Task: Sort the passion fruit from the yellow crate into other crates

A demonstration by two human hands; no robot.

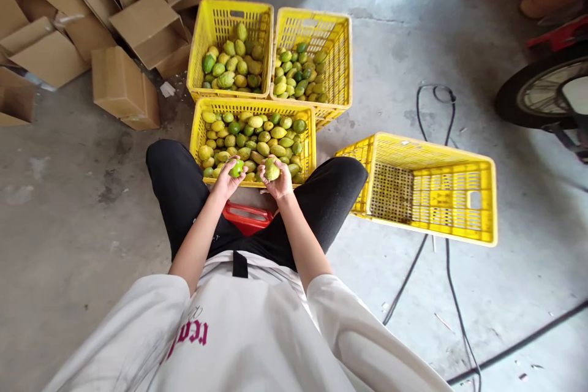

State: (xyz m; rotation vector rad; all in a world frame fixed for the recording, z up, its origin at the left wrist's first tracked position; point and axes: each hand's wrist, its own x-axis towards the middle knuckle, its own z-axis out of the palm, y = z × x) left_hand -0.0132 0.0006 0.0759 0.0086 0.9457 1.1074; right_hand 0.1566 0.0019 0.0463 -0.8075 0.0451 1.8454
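I sit on a red stool point(247, 219) with my knees apart. My left hand point(226, 179) grips a bright green fruit point(237, 168) over the near edge of the closest yellow crate point(196, 135). My right hand point(278, 180) grips a yellow-green fruit point(272, 169) beside it. That crate is filled with several green and yellow fruits point(257, 135). Two more yellow crates stand behind it: the left one point(198, 43) and the right one point(345, 61), both partly filled with the same fruit.
An empty yellow crate point(432, 190) lies tipped on its side to my right. Flattened and folded cardboard boxes point(124, 86) pile up at the left. A black cable point(436, 135) runs across the concrete floor. A wheel point(546, 92) stands at the far right.
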